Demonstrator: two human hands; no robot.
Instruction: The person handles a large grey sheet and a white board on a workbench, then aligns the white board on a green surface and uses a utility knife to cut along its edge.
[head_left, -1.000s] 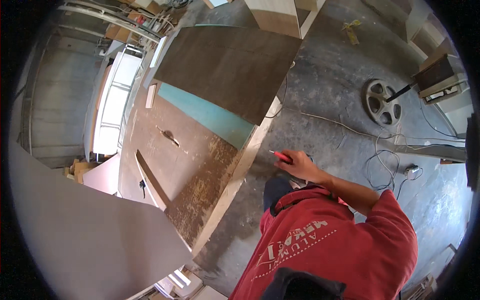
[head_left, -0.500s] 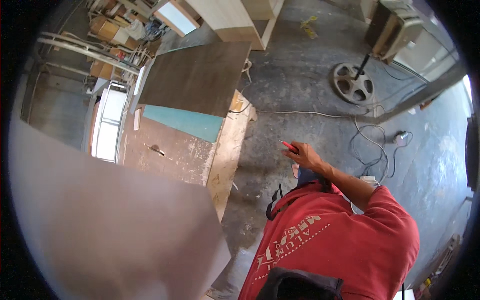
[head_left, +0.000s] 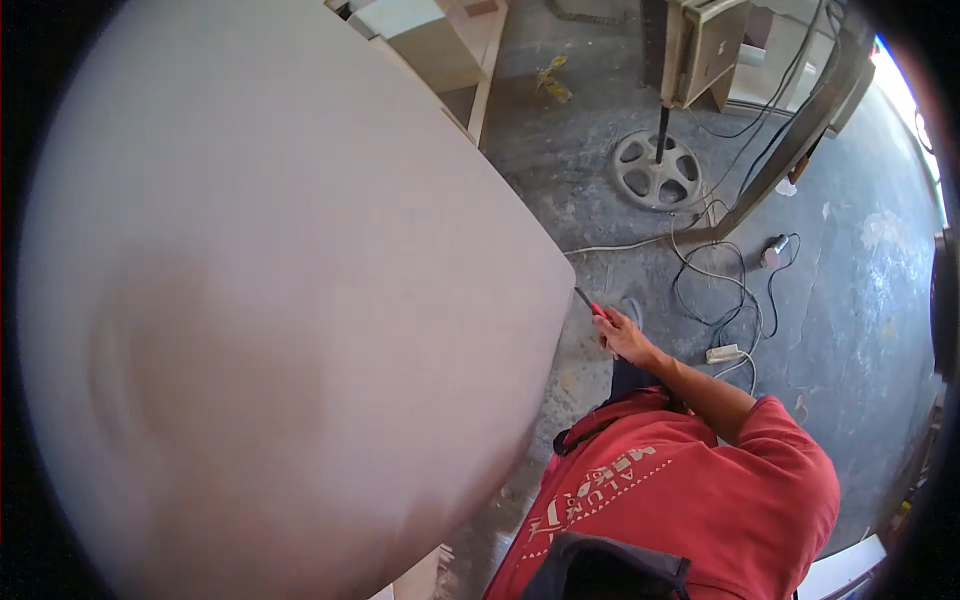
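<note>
My right hand is closed around a slim red-handled tool with a dark, narrow end; its exact kind is hard to make out. The tool's tip is at the right corner of a large pale sheet panel; whether it touches the edge cannot be told. Smooth and close to the camera, this panel fills the left half of the head view, with a soft brownish shadow across its surface. My left hand does not show.
Beyond the panel's far edge stands a wooden cabinet frame. A spoked grey wheel is below a boxy machine. Cables, a white power strip and a small corded device lie on the grey floor at right.
The pale panel has swung up and across, hiding the workbench with its brown and teal sheets. My right hand has shifted slightly right and down, bringing the tool beside the panel's corner.
</note>
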